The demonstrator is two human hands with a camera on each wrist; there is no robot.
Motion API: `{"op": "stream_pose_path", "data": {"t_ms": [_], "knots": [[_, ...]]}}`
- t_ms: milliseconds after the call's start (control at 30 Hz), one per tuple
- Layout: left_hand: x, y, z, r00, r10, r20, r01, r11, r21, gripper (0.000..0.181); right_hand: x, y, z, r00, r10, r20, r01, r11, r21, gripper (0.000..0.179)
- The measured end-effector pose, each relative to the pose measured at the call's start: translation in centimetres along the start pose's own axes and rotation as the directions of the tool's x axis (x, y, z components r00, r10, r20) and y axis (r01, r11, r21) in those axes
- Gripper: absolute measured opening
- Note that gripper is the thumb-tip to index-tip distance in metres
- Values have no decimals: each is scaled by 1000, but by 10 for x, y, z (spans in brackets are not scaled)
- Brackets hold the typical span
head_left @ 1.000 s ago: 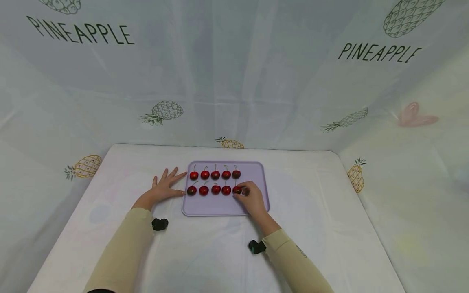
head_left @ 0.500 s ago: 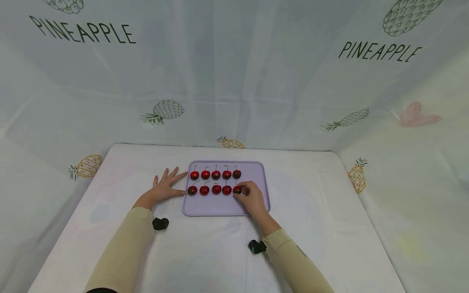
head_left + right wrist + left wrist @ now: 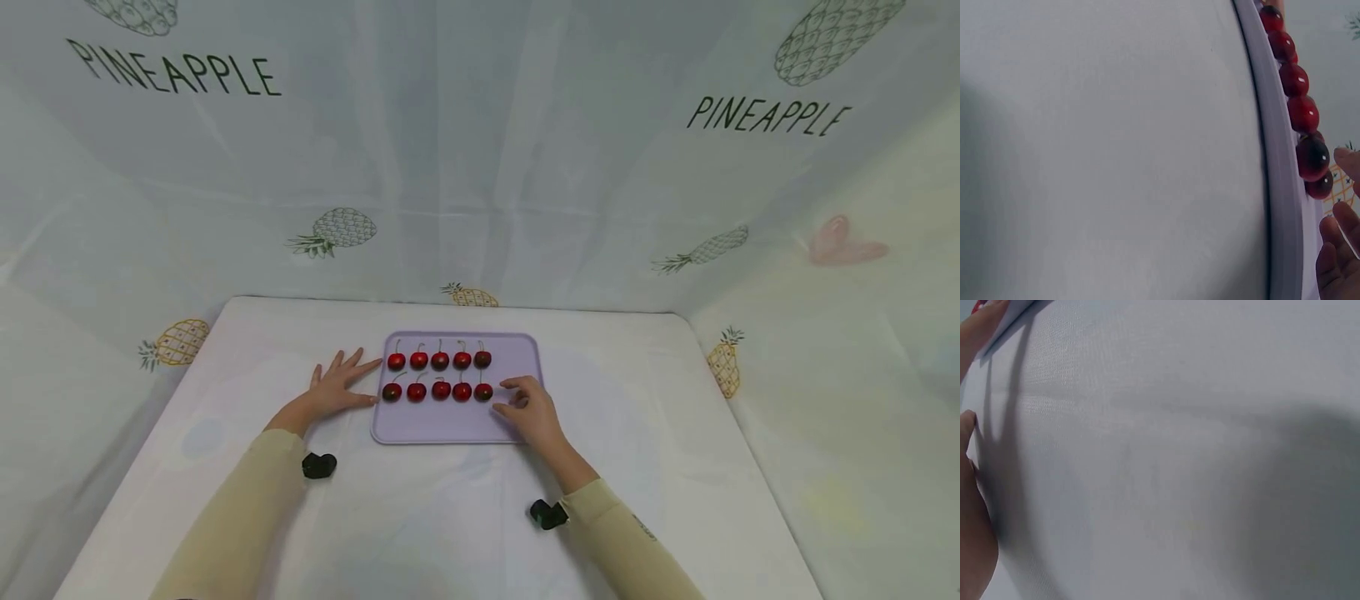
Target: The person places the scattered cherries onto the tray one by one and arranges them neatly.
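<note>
Several red cherries with stems lie in two rows on a light purple tray (image 3: 450, 427). At the right end of the front row is a dark red cherry (image 3: 483, 392). Just right of it, my right hand (image 3: 531, 410) hovers over the tray, thumb and fingers apart and holding nothing. In the right wrist view, that same end cherry (image 3: 1313, 159) stands clear of the fingertips (image 3: 1342, 154). My left hand (image 3: 333, 390) rests spread at the tray's left edge, thumb and a fingertip against the rim. Only part of the left hand (image 3: 975, 531) shows in the left wrist view.
The tray lies on a table covered with a white cloth (image 3: 420, 517). Behind it hangs a curtain (image 3: 480, 167) printed with pineapples. A black wrist device (image 3: 319, 466) sits by the left cuff, another black device (image 3: 548, 514) by the right.
My right hand has let go of the end cherry in the front row and drawn back to the right, its fingers parting. The left hand keeps its place at the tray's edge.
</note>
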State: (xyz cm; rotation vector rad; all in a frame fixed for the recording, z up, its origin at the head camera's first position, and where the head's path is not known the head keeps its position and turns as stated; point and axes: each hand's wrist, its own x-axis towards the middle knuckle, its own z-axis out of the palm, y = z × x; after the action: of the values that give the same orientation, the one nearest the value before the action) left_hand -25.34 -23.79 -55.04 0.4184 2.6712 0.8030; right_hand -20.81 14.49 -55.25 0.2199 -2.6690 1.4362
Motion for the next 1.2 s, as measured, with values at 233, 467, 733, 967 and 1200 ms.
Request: {"op": "stream_pose_path", "data": {"t_ms": [233,467,733,967,1200], "knots": [[-4,7,1,1000,13,4,-13,999,48,83,-4,2,-17,1000,26,6,-26,999,-19,35],[-7,14,2,1000,14,4,-15,995,100,80,-5,5,-31,1000,14,-4,-14,1000,-19,35],[-13,16,3,999,47,-12,-43,974,224,77,-2,5,-42,1000,-3,18,4,998,-62,35],[-24,23,1,996,83,-44,-63,935,349,72,-3,2,-55,998,-23,59,30,994,-104,35],[-35,32,-6,993,95,-66,-58,900,432,75,-6,0,-71,989,-98,108,118,972,-201,35]]}}
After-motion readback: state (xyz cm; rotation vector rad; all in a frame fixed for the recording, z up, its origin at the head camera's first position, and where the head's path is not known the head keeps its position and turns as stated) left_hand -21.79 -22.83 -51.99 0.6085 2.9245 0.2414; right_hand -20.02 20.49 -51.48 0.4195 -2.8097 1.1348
